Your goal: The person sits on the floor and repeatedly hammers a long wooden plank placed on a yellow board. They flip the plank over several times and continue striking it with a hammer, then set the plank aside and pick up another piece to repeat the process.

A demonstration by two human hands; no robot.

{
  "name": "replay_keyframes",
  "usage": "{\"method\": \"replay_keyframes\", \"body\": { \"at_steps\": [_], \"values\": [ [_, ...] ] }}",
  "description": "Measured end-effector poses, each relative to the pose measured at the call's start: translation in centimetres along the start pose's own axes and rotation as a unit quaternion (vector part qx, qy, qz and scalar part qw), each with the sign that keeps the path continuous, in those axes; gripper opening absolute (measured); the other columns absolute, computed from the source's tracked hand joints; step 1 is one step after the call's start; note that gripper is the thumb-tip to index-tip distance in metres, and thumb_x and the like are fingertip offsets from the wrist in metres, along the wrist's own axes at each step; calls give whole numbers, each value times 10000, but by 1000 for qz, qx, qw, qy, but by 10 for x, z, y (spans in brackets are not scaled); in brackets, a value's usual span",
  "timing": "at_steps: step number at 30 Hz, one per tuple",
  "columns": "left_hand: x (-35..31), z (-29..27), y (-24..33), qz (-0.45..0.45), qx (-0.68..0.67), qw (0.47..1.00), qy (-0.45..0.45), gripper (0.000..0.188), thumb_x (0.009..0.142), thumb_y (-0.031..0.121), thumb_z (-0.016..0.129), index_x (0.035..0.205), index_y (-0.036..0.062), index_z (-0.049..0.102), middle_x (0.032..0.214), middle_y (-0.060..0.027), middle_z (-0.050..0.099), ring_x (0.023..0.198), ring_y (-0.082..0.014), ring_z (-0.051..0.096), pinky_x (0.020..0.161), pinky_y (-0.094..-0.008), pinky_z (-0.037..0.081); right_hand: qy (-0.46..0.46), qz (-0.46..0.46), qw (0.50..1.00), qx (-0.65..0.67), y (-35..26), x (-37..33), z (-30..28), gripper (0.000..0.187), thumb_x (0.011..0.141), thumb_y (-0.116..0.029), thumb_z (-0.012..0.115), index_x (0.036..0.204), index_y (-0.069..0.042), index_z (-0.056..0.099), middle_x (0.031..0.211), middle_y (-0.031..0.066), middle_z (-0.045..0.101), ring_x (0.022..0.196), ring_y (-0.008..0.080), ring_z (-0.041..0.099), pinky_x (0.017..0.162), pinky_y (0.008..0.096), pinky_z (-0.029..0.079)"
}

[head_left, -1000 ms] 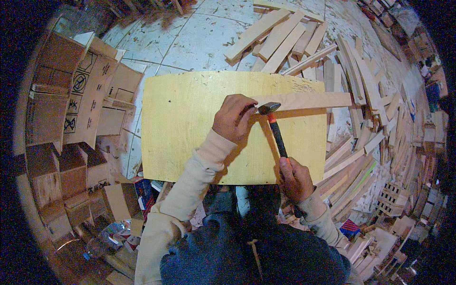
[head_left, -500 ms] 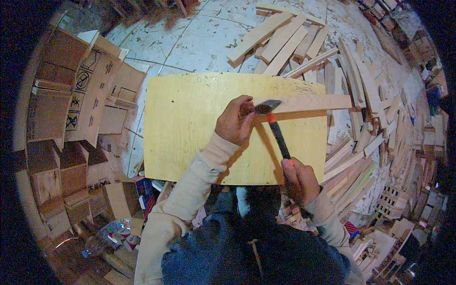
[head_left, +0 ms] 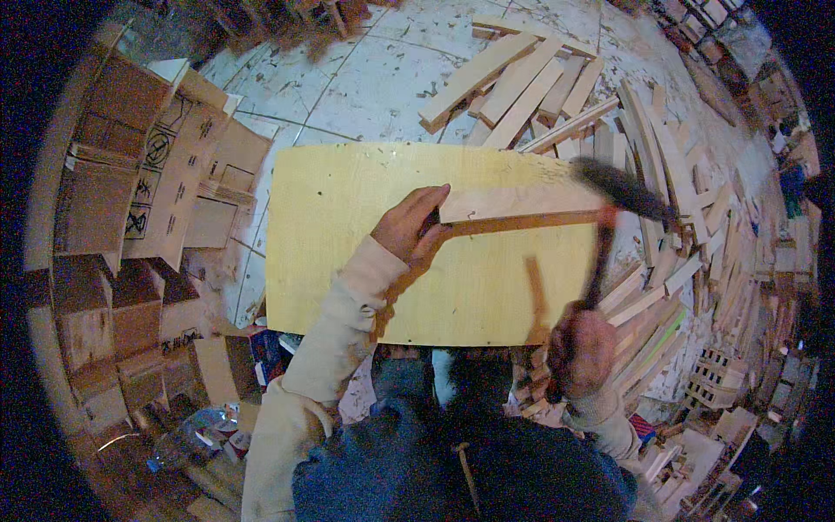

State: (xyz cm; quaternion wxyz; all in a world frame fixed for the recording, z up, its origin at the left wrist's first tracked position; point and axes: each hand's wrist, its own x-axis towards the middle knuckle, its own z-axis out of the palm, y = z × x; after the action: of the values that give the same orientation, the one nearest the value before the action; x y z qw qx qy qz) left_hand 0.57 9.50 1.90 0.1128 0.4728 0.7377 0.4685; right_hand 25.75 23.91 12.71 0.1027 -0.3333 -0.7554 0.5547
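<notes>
A pale wooden strip (head_left: 520, 203) lies crosswise over the yellow board (head_left: 348, 287) in front of me. My left hand (head_left: 409, 224) is closed around the strip's left end, fingers on its far side and thumb on the near side. A small dark mark, too small to make out, shows on the strip near that hand. My right hand (head_left: 581, 348) grips the handle of a hammer (head_left: 619, 184). Blurred by motion, the hammer's dark head is above the strip's right end, which it partly hides. The handle casts a shadow on the board.
Loose wooden strips (head_left: 522, 91) are heaped on the tiled floor (head_left: 365, 83) beyond the board, and more pile up along the right. Cardboard boxes (head_left: 187, 165) stand at the left. A plastic crate (head_left: 718, 380) sits at the lower right.
The hammer has swung right, from beside my left hand to the strip's far right end. My left hand and the strip have shifted left and slightly nearer.
</notes>
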Motion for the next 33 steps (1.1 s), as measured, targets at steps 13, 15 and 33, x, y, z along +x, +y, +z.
{"method": "replay_keyframes", "body": {
  "at_steps": [13, 15, 33],
  "values": [
    [4, 0, 1, -75, -116, 990, 10, 472, 749, 84, 721, 1184, 16, 550, 973, -153, 633, 736, -225, 637, 663, -318, 522, 20, 41, 999, -29, -12, 16, 30, 347, 995, -354, 416, 806, -75, 502, 616, 45, 480, 456, 203, 459, 428, 373, 377],
    [2, 1, 2, -133, -80, 988, -6, 467, 766, 99, 730, 1189, 18, 549, 920, -130, 652, 747, -180, 647, 647, -294, 518, 146, 66, 888, 430, -34, 11, 11, 366, 961, -410, 479, 755, -108, 494, 558, 18, 451, 410, 165, 429, 349, 334, 357],
    [-5, 8, 1, -145, -148, 978, 1, 631, 764, 49, 711, 1322, 11, 419, 1180, -150, 616, 984, -227, 661, 842, -318, 531, -123, 1, 973, -197, 52, 20, 46, 298, 931, -328, 561, 899, -40, 491, 618, 218, 595, 572, 419, 614, 479, 500, 453]
  ]
}}
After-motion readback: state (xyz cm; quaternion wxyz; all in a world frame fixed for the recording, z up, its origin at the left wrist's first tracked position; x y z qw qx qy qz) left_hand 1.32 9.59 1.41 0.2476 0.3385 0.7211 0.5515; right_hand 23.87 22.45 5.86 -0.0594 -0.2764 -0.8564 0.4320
